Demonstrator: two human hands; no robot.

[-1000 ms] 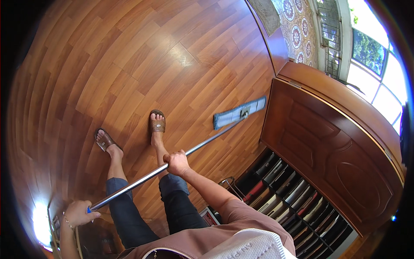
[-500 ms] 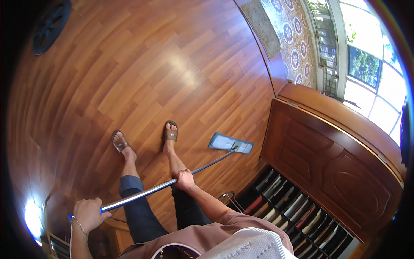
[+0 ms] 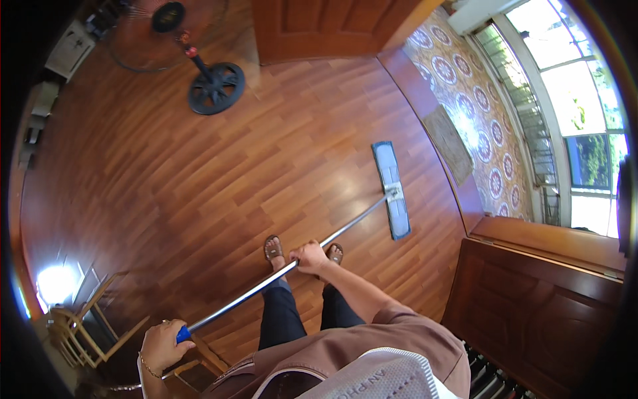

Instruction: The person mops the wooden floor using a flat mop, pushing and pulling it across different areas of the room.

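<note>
I see a long mop (image 3: 392, 193). The left hand (image 3: 165, 342) has its fingers wrapped around the blue end (image 3: 183, 334), and the right hand (image 3: 310, 257) clasps the metal pole (image 3: 252, 290) further down with its fingers. The flat mop head (image 3: 399, 218) lies on the wooden floor (image 3: 166, 193), near a mat (image 3: 448, 143).

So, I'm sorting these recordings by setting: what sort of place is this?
Probably a home, just inside an entrance: a panelled wooden door stands by a doorway, patterned tiles and a mat lie beyond it, and a standing fan is on the wood-look floor.
</note>
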